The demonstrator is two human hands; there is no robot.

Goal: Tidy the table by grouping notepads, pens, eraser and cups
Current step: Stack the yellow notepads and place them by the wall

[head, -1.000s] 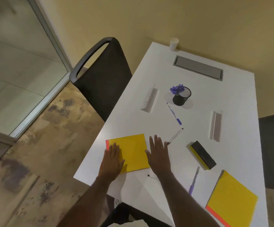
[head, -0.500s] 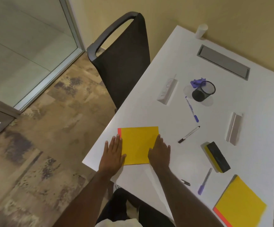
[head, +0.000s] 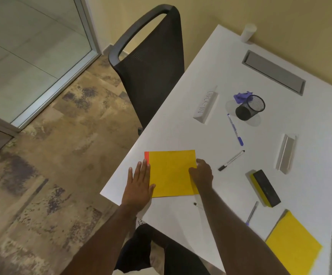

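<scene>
left hand (head: 139,187) flat, fingers straight; right hand (head: 202,173) fingers curled.

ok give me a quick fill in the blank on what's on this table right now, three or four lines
1. Both hands are on the ____ notepad near the table's left edge.
2. The left hand lies flat by the notepad's ____ coloured strip.
3. The black mesh cup lies tipped on its ____.
4. The eraser sits between the right hand and the second notepad, and its top is ____.

Missing words: yellow; red; side; black
</scene>
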